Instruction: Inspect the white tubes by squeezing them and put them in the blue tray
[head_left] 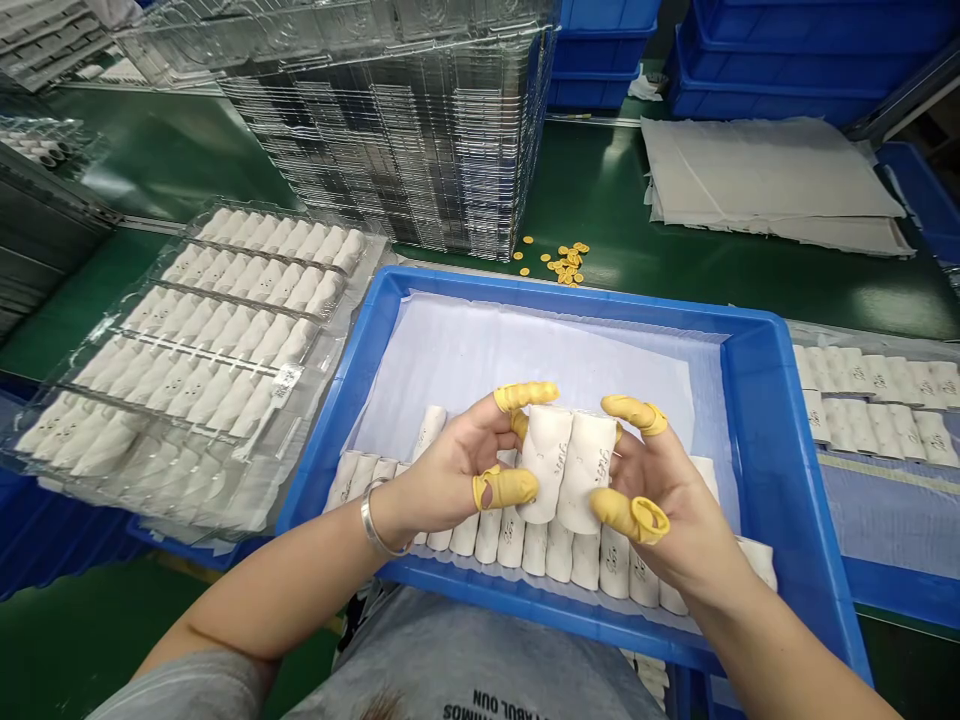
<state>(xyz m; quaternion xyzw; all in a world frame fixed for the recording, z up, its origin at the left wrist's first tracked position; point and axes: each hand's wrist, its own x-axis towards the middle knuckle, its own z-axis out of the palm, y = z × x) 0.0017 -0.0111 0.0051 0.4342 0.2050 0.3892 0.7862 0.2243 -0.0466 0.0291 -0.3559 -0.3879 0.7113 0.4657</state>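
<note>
As they are held, cylinders (pixel 546 460) stand upright.

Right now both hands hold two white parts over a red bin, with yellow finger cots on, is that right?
No, the bin is blue, not red; the head view shows it. The left hand and right hand do hold two white parts over it, yellow finger cots on.
</note>
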